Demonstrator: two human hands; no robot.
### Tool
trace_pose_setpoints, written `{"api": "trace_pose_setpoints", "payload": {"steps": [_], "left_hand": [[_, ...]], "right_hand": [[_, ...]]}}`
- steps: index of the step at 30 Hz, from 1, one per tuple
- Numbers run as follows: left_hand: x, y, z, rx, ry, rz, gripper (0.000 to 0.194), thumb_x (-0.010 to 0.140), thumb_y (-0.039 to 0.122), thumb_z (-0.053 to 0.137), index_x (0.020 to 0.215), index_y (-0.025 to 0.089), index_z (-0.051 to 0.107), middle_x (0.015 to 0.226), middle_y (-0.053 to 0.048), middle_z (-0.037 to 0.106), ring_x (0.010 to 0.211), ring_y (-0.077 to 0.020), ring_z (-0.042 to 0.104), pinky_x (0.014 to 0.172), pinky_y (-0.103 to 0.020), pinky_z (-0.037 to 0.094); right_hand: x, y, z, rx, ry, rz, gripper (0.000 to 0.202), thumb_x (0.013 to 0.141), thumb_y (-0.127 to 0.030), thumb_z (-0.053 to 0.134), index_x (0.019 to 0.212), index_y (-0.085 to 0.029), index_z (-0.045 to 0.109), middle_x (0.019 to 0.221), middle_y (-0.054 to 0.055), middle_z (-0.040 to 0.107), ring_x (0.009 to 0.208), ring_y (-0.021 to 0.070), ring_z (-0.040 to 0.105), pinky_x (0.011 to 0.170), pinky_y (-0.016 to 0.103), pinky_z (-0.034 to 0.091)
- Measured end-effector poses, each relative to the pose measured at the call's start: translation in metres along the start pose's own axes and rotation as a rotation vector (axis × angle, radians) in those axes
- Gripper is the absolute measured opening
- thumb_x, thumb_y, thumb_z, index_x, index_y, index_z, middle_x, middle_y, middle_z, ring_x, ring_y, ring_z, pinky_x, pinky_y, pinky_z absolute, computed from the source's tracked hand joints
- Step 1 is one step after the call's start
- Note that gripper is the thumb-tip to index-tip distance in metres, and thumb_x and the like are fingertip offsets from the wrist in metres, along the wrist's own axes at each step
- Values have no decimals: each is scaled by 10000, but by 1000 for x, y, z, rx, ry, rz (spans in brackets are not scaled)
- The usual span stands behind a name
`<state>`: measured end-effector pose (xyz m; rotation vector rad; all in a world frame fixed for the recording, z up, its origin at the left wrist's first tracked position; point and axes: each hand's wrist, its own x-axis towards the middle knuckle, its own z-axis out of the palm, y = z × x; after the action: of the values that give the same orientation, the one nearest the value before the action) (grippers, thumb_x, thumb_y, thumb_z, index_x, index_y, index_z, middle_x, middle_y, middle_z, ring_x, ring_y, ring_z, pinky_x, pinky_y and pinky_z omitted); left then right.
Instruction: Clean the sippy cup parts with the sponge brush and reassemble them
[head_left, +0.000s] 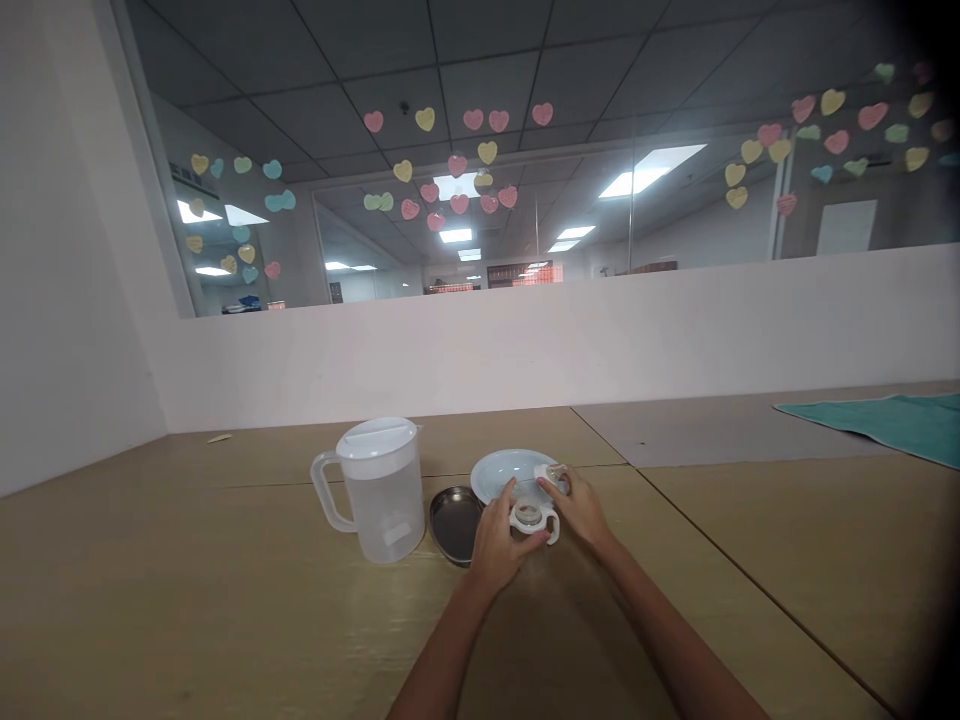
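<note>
My left hand [501, 540] has its fingers around the side of a small white cup [529, 517] with a curved handle on its right; something round and greyish shows at the cup's top. Just above and to the right, my right hand [577, 505] pinches a small white and clear piece [551, 474] over the right edge of a pale blue bowl [499, 465]. A dark metal dish [454, 524] lies left of my left hand, partly beside the bowl. Farther left stands a clear plastic pitcher [386, 505] with a white lid and a handle.
A green cloth [892, 420] lies at the far right of the wooden table [225, 580]. A small pale scrap [219, 438] is near the back left. Behind the table rises a white wall [487, 350] below a window with heart-shaped notes.
</note>
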<state>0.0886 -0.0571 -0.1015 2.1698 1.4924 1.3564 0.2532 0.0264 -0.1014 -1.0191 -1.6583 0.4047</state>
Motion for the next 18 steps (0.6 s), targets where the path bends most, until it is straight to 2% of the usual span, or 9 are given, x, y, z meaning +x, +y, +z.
{"api": "trace_pose_setpoints", "payload": {"steps": [3,7,9,13,18], "left_hand": [[0,3,-1,-20,91,74,777,706,465,637,1354,194,304,1231,-111,526,1140,-245,471,984,-420,347],[-1,9,-5,-9,301,155,415,854,339,471,1241,195,433,1225,-109,523,1157,-216,464,982,-403,356],[-1,12,-7,34,372,193,340,878,281,424,1204,194,464,1202,-105,537,1146,-209,470,971,-394,367],[-1,11,-8,173,435,270,356,882,203,396,1233,193,447,1231,-99,524,1167,-202,456,968,-387,378],[1,8,-8,413,393,452,468,854,109,393,1313,203,388,1313,-96,473,1217,-198,423,995,-389,371]], "right_hand": [[1,-10,-4,59,103,-55,385,727,-489,565,940,-171,611,977,95,657,883,223,600,790,350,456],[-2,-27,-6,122,116,-184,347,715,-430,616,964,-188,601,1029,85,642,933,214,590,838,350,449],[-5,-33,-6,109,115,-232,308,713,-416,630,925,-193,606,1019,87,647,952,222,590,850,365,447],[-10,-42,-4,85,128,-323,213,720,-376,644,839,-204,602,1026,87,653,962,224,598,843,376,462],[-17,-54,-4,21,156,-488,99,758,-298,625,716,-216,589,1050,73,658,973,203,606,834,354,485]]}}
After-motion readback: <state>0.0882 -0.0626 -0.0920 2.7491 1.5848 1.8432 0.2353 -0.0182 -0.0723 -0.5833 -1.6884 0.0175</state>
